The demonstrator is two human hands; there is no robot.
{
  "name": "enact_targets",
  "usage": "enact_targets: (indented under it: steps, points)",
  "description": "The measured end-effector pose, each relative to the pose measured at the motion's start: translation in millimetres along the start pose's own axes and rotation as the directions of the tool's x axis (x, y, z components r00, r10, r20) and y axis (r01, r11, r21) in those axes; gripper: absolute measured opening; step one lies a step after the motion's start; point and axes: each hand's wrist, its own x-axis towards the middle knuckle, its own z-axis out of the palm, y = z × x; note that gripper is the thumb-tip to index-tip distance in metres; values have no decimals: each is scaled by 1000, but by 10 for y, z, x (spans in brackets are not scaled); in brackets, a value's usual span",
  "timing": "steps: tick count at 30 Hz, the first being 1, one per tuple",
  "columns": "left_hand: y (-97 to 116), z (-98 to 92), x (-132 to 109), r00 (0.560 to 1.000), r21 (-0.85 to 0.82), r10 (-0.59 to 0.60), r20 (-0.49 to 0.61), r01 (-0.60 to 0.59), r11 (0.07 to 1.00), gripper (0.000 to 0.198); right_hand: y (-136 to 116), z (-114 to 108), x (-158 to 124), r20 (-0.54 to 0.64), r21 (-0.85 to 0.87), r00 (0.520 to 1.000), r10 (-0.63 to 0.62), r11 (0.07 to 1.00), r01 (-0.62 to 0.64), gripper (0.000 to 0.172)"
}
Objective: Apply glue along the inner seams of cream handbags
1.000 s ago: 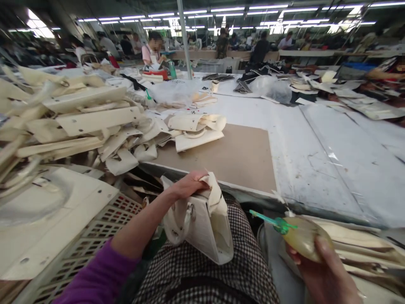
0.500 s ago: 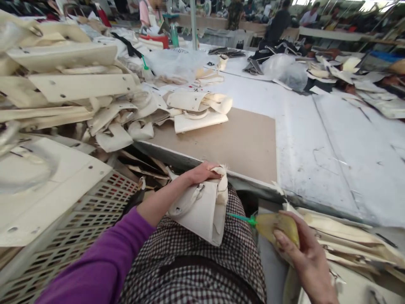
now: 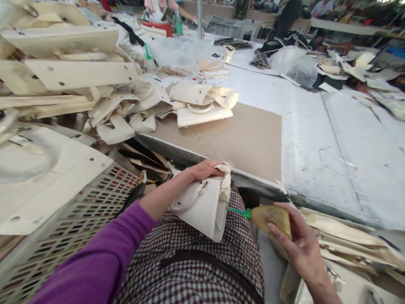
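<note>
A cream handbag with a looped handle rests on my lap, over a checked apron. My left hand grips the bag at its upper edge, fingers closed over the folded material. In my right hand is a yellowish squeeze bottle with a long green nozzle. The bottle lies on its side, its nozzle pointing left, and the tip is at or just beside the bag's open side panel. Whether the tip touches the bag, I cannot tell.
Cream bag pieces are heaped at left above a plastic crate. A brown board lies on the white table, with another cream bag at its far side. More cream bags are stacked at right. People stand in the background.
My right hand has brought the squeeze bottle slightly left and up, its nozzle tip closer to the bag's side. My left hand keeps its grip; the camera view has shifted a little.
</note>
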Motion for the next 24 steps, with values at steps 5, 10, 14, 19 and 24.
enact_targets:
  steps: [5, 10, 14, 19, 24]
  points:
    - [-13, -8, 16, 1000, 21, -6, 1, 6, 1000, 28, 74, -96, -89, 106, -8, 994, 39, 999, -38, 51]
    - [-13, -5, 27, 1000, 33, -3, 13, 2, 999, 28, 41, -158, -112, 297, -26, 947, 121, 993, -119, 48]
    - [-35, 10, 37, 1000, 44, 3, 24, -5, 999, 28, -25, -111, -64, 216, -43, 967, 138, 990, -132, 47]
    - [-61, 11, 45, 999, 65, 8, 37, -11, 998, 29, 3, -20, 2, 18, -34, 999, 41, 999, -40, 51]
    - [-37, 14, 38, 999, 72, 24, 42, -27, 997, 29, 86, -107, -53, 98, -37, 995, -27, 999, 31, 48]
